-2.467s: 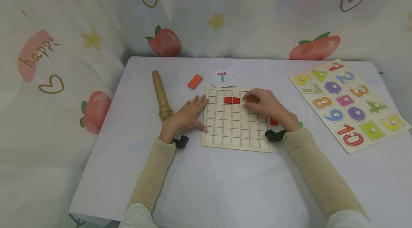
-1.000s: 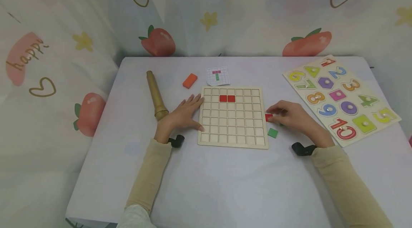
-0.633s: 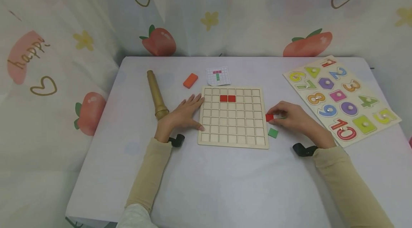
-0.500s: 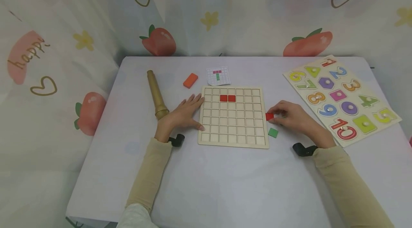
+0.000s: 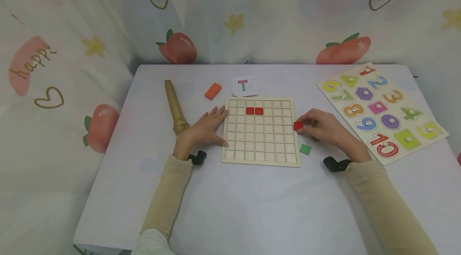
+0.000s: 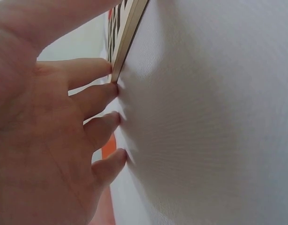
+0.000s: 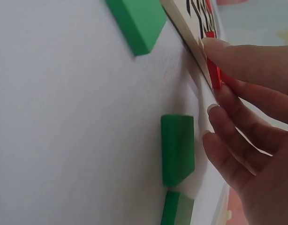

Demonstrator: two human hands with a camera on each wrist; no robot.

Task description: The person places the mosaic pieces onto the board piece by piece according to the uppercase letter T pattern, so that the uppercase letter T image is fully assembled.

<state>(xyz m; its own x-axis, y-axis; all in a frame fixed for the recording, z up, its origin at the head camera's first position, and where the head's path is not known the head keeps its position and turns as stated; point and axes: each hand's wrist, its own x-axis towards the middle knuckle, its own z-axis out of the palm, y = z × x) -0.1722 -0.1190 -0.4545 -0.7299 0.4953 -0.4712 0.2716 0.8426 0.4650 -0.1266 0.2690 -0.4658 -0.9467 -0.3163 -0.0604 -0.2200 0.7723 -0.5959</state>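
A wooden grid board (image 5: 260,143) lies mid-table with two red square tiles (image 5: 254,111) side by side in its second row from the far edge. My left hand (image 5: 204,129) is spread flat, its fingertips and thumb at the board's left edge. At the right edge, my right hand (image 5: 324,127) pinches another red square tile (image 5: 297,126) between thumb and fingers. In the right wrist view that red tile (image 7: 213,70) stands on edge in the grip, close to the board's side. Green tiles (image 7: 177,150) lie on the table below this hand; one green tile (image 5: 305,149) shows by the board.
A card with a pink and green T pattern (image 5: 244,86) lies behind the board, with an orange block (image 5: 213,91) to its left. A tan tapered tube (image 5: 175,107) lies by the left wrist. A number-and-shape puzzle board (image 5: 382,113) sits at the right.
My right hand has gone from the board's second row to the table on its right, taken up a red tile, and moved slightly back toward the board. The left hand stays at the edge.
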